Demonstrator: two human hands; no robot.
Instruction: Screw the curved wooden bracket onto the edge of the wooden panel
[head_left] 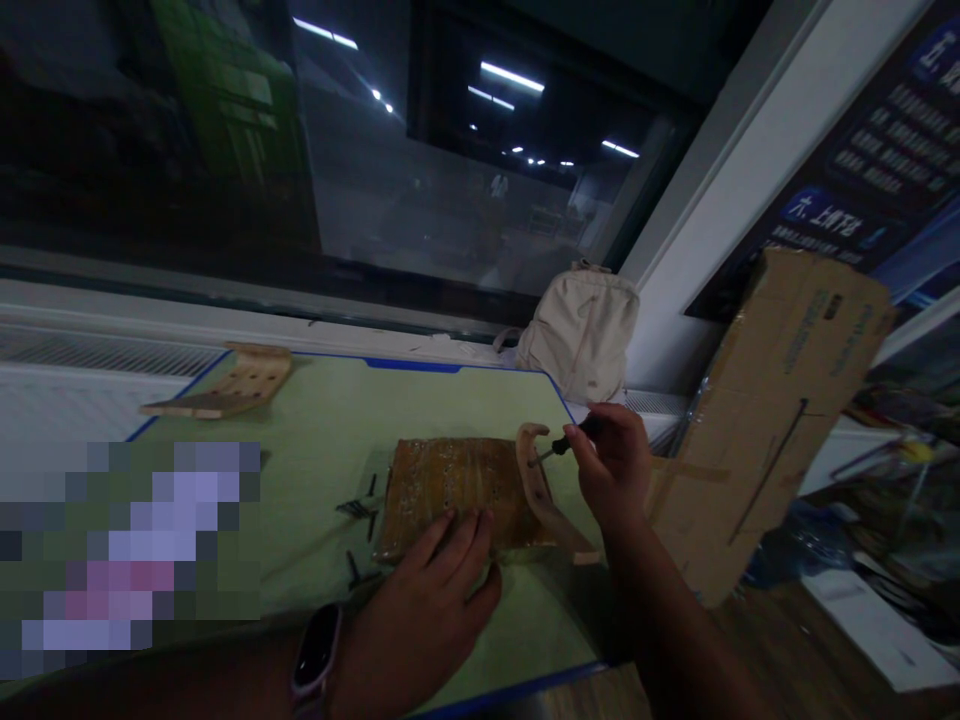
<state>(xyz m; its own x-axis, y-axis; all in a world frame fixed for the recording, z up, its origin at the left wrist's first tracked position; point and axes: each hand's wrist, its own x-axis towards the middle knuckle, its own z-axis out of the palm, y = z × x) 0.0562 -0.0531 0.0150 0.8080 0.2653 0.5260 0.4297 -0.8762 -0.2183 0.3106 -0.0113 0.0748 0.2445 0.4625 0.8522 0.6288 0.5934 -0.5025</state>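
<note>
My right hand [613, 465] grips the dark handle of a screwdriver [559, 447]. Its shaft points left, and its tip meets a hole in a curved wooden piece [534, 480], which stands against the right end of a brown, tape-wrapped block [457, 480]. On the block's near edge rests my left hand [439, 580], fingers stretched out flat over the top. A wristband is on that arm. Just left of the block lie several dark screws [358, 508]. Another bent wooden piece with holes [251, 380] lies at the table's far left corner.
The light green table [322, 400] has a blue edge. Past its far right corner sits a beige backpack [581, 325] by the window. A large cardboard sheet [787, 400] leans to the right. At left a blurred-out patch [142, 560] covers part of the view.
</note>
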